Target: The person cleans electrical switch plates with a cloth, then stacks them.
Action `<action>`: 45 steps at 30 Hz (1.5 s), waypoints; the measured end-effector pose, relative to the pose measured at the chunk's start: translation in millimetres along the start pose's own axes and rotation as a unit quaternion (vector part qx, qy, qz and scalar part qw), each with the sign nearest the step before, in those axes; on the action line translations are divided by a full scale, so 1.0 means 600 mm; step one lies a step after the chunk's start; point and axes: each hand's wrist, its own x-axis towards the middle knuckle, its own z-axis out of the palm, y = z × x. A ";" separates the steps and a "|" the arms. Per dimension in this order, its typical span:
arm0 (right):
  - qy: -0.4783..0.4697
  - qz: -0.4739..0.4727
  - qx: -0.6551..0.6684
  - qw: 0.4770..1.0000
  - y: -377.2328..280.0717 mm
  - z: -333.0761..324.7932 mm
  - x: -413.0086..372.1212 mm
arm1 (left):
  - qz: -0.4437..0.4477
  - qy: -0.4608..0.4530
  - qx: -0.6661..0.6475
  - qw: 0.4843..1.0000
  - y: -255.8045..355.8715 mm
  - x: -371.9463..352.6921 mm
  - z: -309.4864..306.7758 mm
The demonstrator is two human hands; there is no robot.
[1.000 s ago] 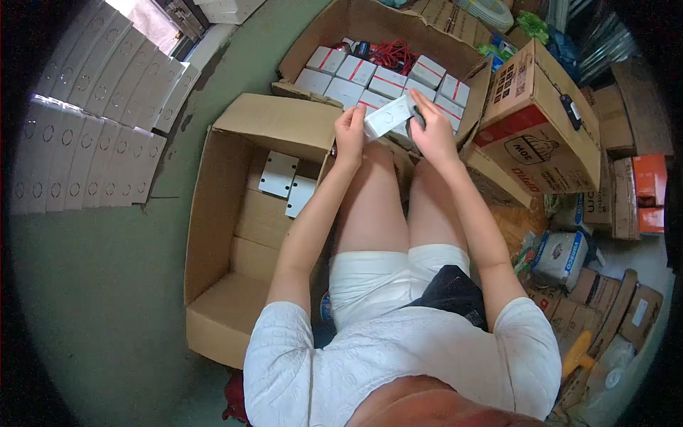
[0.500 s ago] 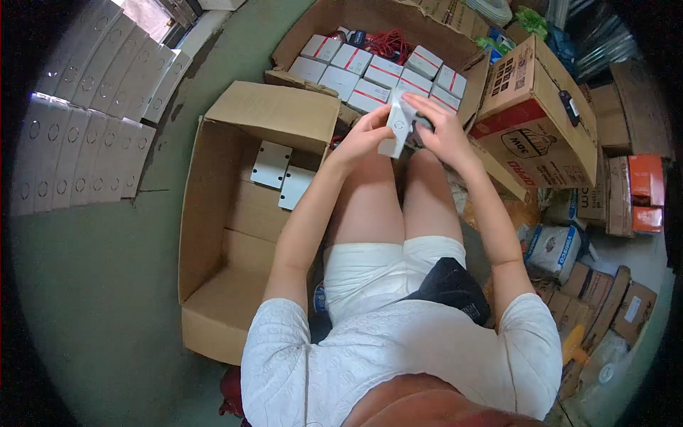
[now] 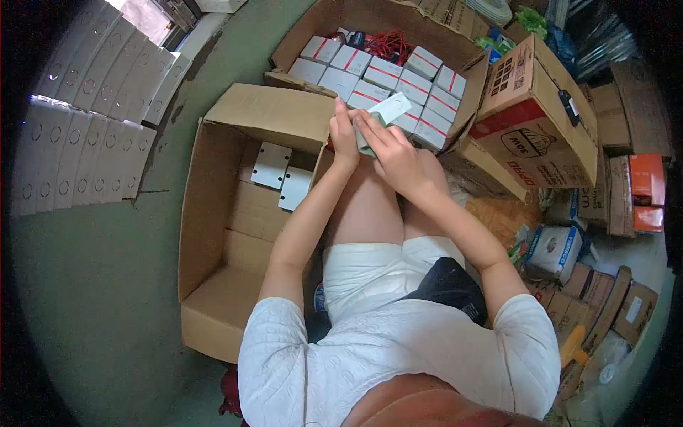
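Head view: white box clamped between left hand and right hand

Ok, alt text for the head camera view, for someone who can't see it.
A seated person, seen from above, holds a small white box in the left hand and right hand over their knees. An open cardboard box with two white plates stands at their left; a carton of red-striped white boxes lies ahead.

Rows of white panels lie far left. A printed brown carton stands right, with orange boxes beyond it.
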 end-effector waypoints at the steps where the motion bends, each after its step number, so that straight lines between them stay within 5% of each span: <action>1: 0.002 0.000 0.003 1.000 0.004 -0.003 0.004 | 0.001 0.000 0.003 1.000 -0.014 0.011 -0.018; 3: 0.016 0.010 -0.070 0.997 0.034 -0.009 0.011 | -0.079 -0.197 0.029 0.977 -0.051 0.031 -0.069; 7: 0.049 0.075 -0.088 0.992 0.076 -0.004 0.024 | -0.086 -0.106 -0.031 0.990 -0.019 0.012 -0.037; 9: -0.015 0.050 -0.067 0.996 0.035 -0.007 0.011 | -0.084 -0.015 -0.011 0.996 -0.001 -0.009 -0.002; 11: -0.108 0.062 -0.017 0.992 -0.025 -0.066 0.014 | -0.102 -0.052 0.006 0.993 -0.034 0.007 -0.020; 14: -0.037 0.043 -0.056 0.997 0.045 -0.031 -0.002 | -0.105 -0.170 -0.016 0.980 -0.040 0.020 -0.045; 17: -0.004 0.144 -0.091 0.985 0.091 -0.028 0.008 | -0.100 -0.161 -0.037 0.981 -0.017 0.018 -0.046; 25: -0.001 0.002 -0.076 0.997 0.019 -0.023 0.008 | -0.125 -0.107 0.002 0.986 -0.025 0.035 -0.038; 27: 0.036 0.023 -0.102 0.994 0.073 -0.002 0.018 | -0.104 -0.136 -0.034 0.985 -0.019 0.035 -0.043; 29: 0.055 0.145 -0.085 0.984 0.098 -0.014 0.029 | -0.115 -0.136 -0.038 0.983 -0.012 0.032 -0.051; 31: 0.045 0.070 -0.194 0.977 0.071 -0.004 0.023 | -0.122 -0.133 -0.046 0.982 -0.018 0.035 -0.039; 33: 0.031 0.004 -0.147 0.989 0.026 0.012 0.007 | -0.177 -0.119 -0.058 0.975 -0.041 0.027 -0.033; 37: -0.006 0.041 -0.063 0.997 0.021 -0.013 0.012 | -0.196 -0.108 -0.074 0.972 -0.020 0.027 -0.031; 42: 0.154 0.134 -0.090 0.975 0.126 -0.036 0.032 | -0.131 -0.118 -0.057 0.983 0.020 0.022 -0.030; 45: 0.113 0.235 0.067 0.963 0.113 -0.084 0.043 | -0.146 -0.163 -0.115 0.969 0.016 0.019 -0.028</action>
